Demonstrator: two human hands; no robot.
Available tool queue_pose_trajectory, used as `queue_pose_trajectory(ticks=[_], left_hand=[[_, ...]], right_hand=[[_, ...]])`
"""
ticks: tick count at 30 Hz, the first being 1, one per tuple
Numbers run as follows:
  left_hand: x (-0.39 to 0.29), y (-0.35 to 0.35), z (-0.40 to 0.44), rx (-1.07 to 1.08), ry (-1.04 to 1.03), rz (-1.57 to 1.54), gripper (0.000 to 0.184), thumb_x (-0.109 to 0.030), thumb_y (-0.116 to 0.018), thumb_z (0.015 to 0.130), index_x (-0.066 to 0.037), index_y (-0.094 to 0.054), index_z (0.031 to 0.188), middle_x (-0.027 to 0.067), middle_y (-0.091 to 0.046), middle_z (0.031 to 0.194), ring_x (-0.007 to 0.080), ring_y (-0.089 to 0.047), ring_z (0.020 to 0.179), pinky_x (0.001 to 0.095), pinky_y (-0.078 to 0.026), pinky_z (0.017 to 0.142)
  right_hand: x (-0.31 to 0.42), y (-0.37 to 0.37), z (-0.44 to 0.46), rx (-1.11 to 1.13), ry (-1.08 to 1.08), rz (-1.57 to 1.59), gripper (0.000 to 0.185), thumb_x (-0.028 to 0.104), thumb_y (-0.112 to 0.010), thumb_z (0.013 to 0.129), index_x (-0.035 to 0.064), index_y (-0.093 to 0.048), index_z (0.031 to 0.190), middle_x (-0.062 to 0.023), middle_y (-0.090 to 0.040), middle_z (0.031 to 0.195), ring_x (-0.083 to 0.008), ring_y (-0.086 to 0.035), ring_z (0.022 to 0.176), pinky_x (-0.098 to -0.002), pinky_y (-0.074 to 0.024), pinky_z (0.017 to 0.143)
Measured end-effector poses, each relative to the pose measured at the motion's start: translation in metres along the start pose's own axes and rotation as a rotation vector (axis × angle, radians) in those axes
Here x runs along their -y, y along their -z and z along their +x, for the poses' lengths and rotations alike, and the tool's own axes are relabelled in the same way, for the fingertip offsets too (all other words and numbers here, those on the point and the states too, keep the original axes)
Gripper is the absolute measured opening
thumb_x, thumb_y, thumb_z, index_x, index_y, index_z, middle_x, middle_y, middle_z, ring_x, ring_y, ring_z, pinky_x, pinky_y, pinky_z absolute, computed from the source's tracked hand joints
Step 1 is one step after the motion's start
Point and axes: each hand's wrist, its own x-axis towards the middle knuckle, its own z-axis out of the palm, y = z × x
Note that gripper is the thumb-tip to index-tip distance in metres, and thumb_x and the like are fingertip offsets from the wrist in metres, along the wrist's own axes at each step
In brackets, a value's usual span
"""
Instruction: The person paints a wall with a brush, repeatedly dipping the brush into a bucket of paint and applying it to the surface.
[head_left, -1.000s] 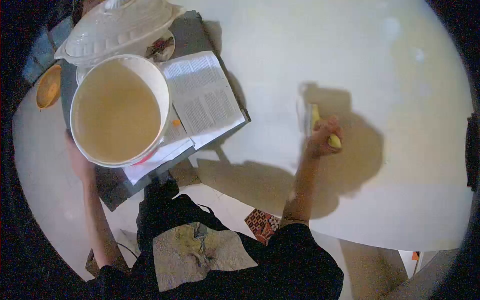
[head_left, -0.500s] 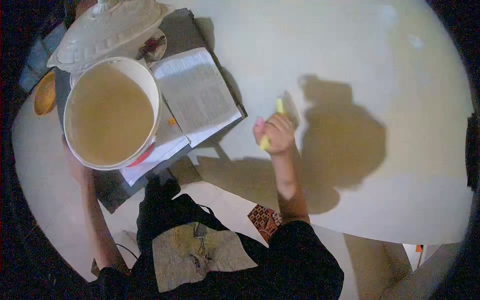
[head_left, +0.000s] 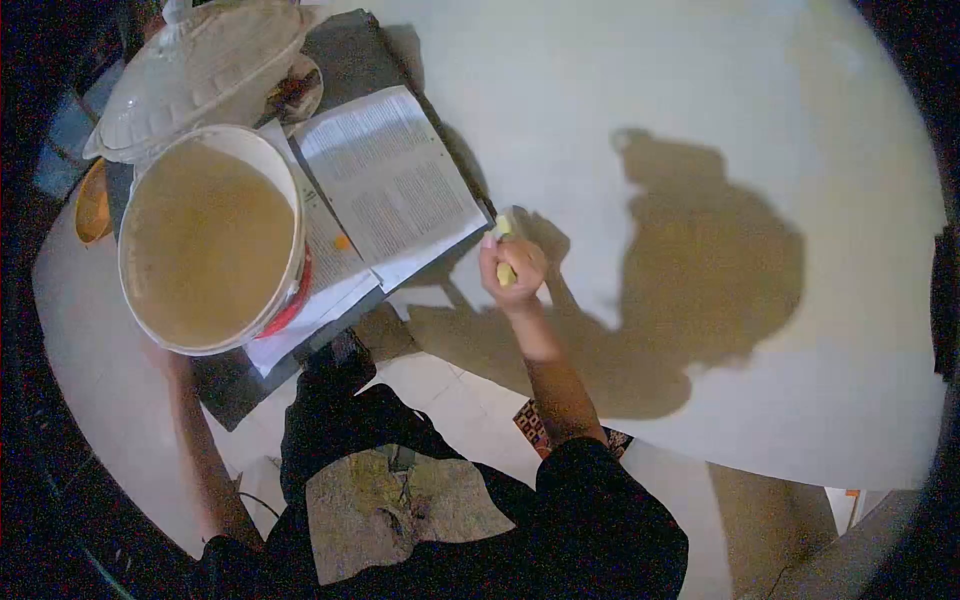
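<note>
In my right hand (head_left: 515, 270) is a slim yellow stick-like object (head_left: 506, 272), with the fingers wrapped around it. Its upper end looks pale and blurred, so its kind is unclear. The fist is just off the lower right corner of an open book (head_left: 390, 190), over the white tabletop. A white bucket (head_left: 290, 165) with a red mark on its side holds a light-brown, cloudy content (head_left: 205, 240). My left hand (head_left: 172, 362) is at the bucket's lower left side, its fingers hidden behind the bucket.
A dark grey mat or board (head_left: 232, 395) lies under the book. Behind the bucket stand a white ornate lidded dish (head_left: 200, 75) and a small plate (head_left: 312, 95). An orange-brown bowl (head_left: 92, 205) is at the left. My head's shadow falls across the white table (head_left: 600, 80).
My right hand has moved left and slightly up with the yellow object, closer to the book's corner. The view has shifted a little; my left hand remains by the bucket.
</note>
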Motion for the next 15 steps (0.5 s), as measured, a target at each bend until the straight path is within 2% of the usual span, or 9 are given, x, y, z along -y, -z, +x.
queue_pose_trajectory(ticks=[1,3,5,6,8,11,13,15], left_hand=[[0.006,0.000,0.002,0.000,-0.002,-0.004,0.049,-0.028,-0.056,0.084,-0.001,-0.046,0.124,0.0138,-0.057,0.115,0.0262,-0.056,0.103,0.0385,-0.043,0.089],[0.018,-0.002,0.005,0.005,0.005,-0.011,0.047,-0.027,-0.055,0.085,0.000,-0.048,0.122,0.0133,-0.058,0.114,0.0253,-0.056,0.101,0.0380,-0.043,0.088],[0.018,-0.002,0.007,0.005,0.062,-0.030,0.046,-0.027,-0.055,0.085,0.001,-0.048,0.121,0.0132,-0.058,0.113,0.0248,-0.057,0.100,0.0378,-0.043,0.088],[0.010,0.000,0.007,0.014,0.124,-0.044,0.046,-0.027,-0.055,0.085,0.001,-0.048,0.121,0.0134,-0.058,0.113,0.0248,-0.057,0.100,0.0379,-0.044,0.088],[-0.002,0.002,0.008,0.082,-0.029,0.034,0.046,-0.027,-0.054,0.085,0.000,-0.049,0.122,0.0150,-0.058,0.115,0.0265,-0.057,0.100,0.0383,-0.045,0.087],[-0.080,0.003,-0.004,0.016,-0.051,0.049,0.053,-0.033,-0.055,0.084,-0.002,-0.046,0.126,0.0161,-0.055,0.119,0.0283,-0.055,0.105,0.0393,-0.043,0.088],[-0.137,0.003,-0.014,-0.054,-0.069,0.067,0.060,-0.038,-0.056,0.082,-0.004,-0.042,0.130,0.0171,-0.053,0.124,0.0301,-0.054,0.109,0.0402,-0.041,0.089],[-0.142,0.001,-0.010,-0.098,-0.079,0.069,0.064,-0.041,-0.056,0.081,-0.005,-0.041,0.132,0.0177,-0.051,0.126,0.0310,-0.053,0.111,0.0407,-0.040,0.090]], right_hand=[[-0.002,0.007,0.011,-0.001,0.001,-0.004,0.028,0.005,-0.067,0.073,0.0111,-0.046,0.056,-0.0057,-0.044,0.051,-0.0226,-0.045,0.043,-0.0338,-0.0356,0.043],[-0.005,0.024,0.034,-0.095,0.089,-0.043,0.023,-0.003,-0.066,0.072,0.0056,-0.051,0.058,-0.0091,-0.054,0.055,-0.0215,-0.053,0.046,-0.0302,-0.0408,0.045],[-0.011,0.052,0.061,-0.053,0.106,-0.290,0.021,-0.003,-0.065,0.074,0.0068,-0.053,0.061,-0.0079,-0.056,0.056,-0.0191,-0.054,0.048,-0.0289,-0.0428,0.047],[-0.013,0.063,0.067,-0.068,0.035,-0.402,0.020,-0.002,-0.064,0.076,0.0071,-0.053,0.062,-0.0077,-0.057,0.057,-0.0182,-0.055,0.051,-0.0286,-0.0434,0.049],[-0.021,0.088,0.079,-0.146,-0.103,-0.525,0.019,-0.002,-0.063,0.076,0.0075,-0.053,0.063,-0.0073,-0.057,0.058,-0.0174,-0.055,0.053,-0.0285,-0.0439,0.050],[-0.023,0.121,0.112,-0.390,-0.115,-0.286,0.021,-0.002,-0.063,0.075,0.0075,-0.051,0.061,-0.0065,-0.056,0.057,-0.0177,-0.054,0.052,-0.0287,-0.0436,0.049],[-0.008,0.137,0.134,-0.462,0.015,-0.187,0.022,-0.002,-0.063,0.074,0.0075,-0.050,0.059,-0.0060,-0.054,0.056,-0.0180,-0.053,0.051,-0.0288,-0.0433,0.048],[0.010,0.140,0.153,-0.423,0.228,-0.147,0.023,-0.002,-0.063,0.073,0.0076,-0.049,0.058,-0.0055,-0.053,0.056,-0.0182,-0.052,0.050,-0.0290,-0.0431,0.047]])
